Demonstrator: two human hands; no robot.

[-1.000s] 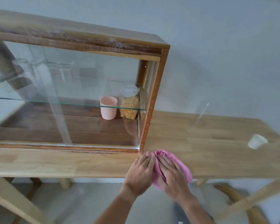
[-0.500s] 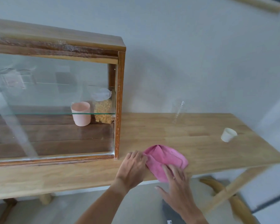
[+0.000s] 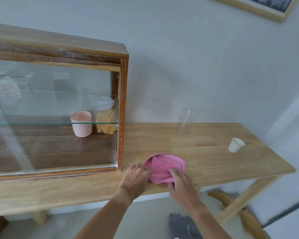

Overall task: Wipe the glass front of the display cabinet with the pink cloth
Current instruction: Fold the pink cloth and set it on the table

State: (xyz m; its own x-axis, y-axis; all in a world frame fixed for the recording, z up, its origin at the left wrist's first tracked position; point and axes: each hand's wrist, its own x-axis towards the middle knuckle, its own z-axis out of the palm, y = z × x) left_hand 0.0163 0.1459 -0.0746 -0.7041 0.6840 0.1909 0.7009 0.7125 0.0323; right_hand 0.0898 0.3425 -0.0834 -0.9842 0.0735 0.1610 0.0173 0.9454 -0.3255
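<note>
A long pale wooden table (image 3: 214, 163) carries a boxy dark-wood display cabinet (image 3: 123, 107) at left, its glass front (image 3: 47, 104) streaky. Near its right corner lies the crumpled, waffle-textured pink cloth (image 3: 165, 167); the left hand (image 3: 136, 178) pinches its left edge, the right hand (image 3: 182, 181) presses flat on its near edge.

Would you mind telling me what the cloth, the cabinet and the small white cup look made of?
Pink cloth: soft woven fabric, a faint grid texture, probably microfibre. Display cabinet: worn varnished wood frame, clear reflective glass front. White cup: matte, thin-walled, likely paper.
</note>
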